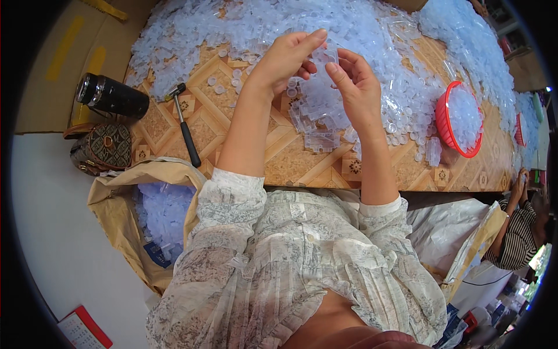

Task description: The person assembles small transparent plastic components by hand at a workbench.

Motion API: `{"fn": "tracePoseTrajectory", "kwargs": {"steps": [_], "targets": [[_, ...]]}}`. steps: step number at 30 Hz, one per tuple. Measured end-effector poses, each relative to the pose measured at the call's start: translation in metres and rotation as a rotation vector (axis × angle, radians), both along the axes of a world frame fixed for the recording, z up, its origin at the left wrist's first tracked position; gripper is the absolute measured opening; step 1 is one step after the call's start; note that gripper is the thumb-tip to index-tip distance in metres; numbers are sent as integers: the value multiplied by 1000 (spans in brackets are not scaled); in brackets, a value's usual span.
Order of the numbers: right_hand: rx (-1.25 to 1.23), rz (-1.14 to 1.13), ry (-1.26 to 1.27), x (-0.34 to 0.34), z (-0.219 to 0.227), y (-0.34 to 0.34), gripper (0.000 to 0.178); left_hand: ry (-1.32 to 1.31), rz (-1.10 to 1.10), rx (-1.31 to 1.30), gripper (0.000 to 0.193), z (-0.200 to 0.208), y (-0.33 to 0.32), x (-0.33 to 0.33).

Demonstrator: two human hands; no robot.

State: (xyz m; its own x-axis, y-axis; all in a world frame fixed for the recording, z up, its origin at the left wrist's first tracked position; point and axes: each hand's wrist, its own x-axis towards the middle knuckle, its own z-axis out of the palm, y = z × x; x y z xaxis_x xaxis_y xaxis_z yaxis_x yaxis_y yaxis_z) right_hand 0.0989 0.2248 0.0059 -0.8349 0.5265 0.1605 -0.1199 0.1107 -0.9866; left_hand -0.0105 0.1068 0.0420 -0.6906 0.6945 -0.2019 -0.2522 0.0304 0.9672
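Both hands, left [286,61] and right [356,87], pinch a small translucent plastic piece [323,57] above the patterned wooden desk [290,157], mid-assembly; next it likely needs careful aligning

Single head view, looking steeply down, close over table [302,168] edge and lap.

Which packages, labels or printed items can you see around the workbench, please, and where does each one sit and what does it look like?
Brown sack: left of the person, below the table edge, open, with pale translucent plastic pieces and a small blue label inside.
Red-edged printed card: bottom left on the floor, flat, white face.
White bag: right of the person, crumpled, plain.
Flattened cardboard: top left, tan with yellow tape strips.
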Motion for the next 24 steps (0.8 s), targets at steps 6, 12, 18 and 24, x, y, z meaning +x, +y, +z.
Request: {"fn": "tracePoseTrajectory", "kwargs": {"steps": [6,12,18,24], "targets": [[42,133,20,0,0,-15,51,-53,33,305,31,-32,-30,7],[53,152,24,-4,-2,-28,51,-19,127,272,29,-36,-45,7],[-194,107,75,-7,0,-15,49,257,370,-51,31,-41,-87,-20],[-211,79,39,-10,3,-12,48,641,588,-375,38,-47,-84,-38]]}}
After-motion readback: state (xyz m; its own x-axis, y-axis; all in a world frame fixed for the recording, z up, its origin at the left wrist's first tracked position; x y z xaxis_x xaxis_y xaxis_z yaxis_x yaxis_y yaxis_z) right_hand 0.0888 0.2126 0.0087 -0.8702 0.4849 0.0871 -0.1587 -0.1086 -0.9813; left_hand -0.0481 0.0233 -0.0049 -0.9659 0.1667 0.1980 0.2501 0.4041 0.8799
